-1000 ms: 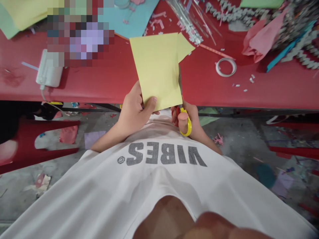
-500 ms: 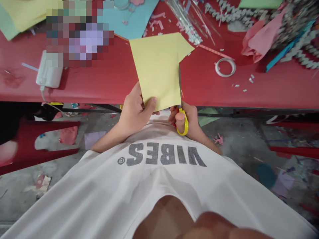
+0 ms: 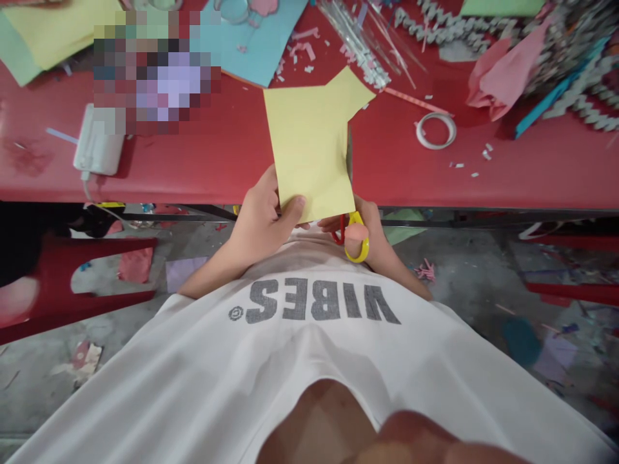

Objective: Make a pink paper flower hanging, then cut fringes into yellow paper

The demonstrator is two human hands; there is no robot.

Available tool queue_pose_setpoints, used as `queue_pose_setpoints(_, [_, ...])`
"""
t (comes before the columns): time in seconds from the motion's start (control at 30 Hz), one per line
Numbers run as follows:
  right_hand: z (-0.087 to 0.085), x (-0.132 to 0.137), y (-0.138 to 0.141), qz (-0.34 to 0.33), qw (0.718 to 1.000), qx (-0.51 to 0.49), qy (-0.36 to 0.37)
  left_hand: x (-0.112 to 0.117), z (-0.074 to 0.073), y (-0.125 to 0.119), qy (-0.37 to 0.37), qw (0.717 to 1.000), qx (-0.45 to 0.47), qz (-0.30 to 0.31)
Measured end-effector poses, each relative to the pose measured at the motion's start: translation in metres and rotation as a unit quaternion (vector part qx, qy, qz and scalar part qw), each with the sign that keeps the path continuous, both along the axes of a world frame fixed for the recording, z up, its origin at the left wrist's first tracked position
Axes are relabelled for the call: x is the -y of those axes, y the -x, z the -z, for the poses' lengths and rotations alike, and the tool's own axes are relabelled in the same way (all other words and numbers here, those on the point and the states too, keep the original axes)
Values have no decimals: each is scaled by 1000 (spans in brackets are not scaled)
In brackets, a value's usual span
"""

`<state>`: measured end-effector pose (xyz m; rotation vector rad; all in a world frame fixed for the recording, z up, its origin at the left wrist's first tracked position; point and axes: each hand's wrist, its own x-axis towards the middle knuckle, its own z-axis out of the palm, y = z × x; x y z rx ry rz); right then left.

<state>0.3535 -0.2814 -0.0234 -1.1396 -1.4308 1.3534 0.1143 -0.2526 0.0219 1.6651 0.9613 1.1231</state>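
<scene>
Two hands: left hand (image 3: 258, 212) pinches yellow paper sheet (image 3: 309, 142), long axis pointing away from body across red table (image 3: 435, 187); right hand (image 3: 374, 235) grips yellow-handled scissors (image 3: 362, 250) (thumb (image 3: 353, 240) through the loop).

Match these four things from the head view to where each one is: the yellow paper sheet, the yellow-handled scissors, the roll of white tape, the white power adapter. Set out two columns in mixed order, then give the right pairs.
Things
1. yellow paper sheet
2. yellow-handled scissors
3. roll of white tape
4. white power adapter

Places
A. on the red table, left of the sheet
B. in the right hand
C. on the red table, right of the sheet
D. in the left hand

Pairs: 1-D, 2-B, 3-C, 4-A
</scene>
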Motion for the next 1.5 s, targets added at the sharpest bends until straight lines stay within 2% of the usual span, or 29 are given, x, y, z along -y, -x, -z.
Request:
queue_pose_setpoints(0.17, [-14, -2, 2, 10, 998, 33, -51, 4, -1, -3, 5, 1000, -7, 3])
queue_pose_setpoints(0.27, [-20, -3, 5, 26, 997, 53, -58, 3, 0, -4, 18, 1000, 3, 15])
queue_pose_setpoints(0.5, [-14, -4, 7, 39, 995, 76, -58, -1, 4, -7, 23, 999, 18, 14])
queue_pose_setpoints(0.77, [-20, -4, 5, 41, 993, 91, -61, -4, 9, -9, 33, 999, 32, 19])
queue_pose_setpoints(1.23, [-18, -5, 5, 55, 990, 102, -81, -9, 12, -6, 34, 999, 27, 29])
queue_pose_setpoints(1.5, [-14, -7, 3, 70, 989, 106, -73, -15, 19, -4, 48, 998, 33, 37])
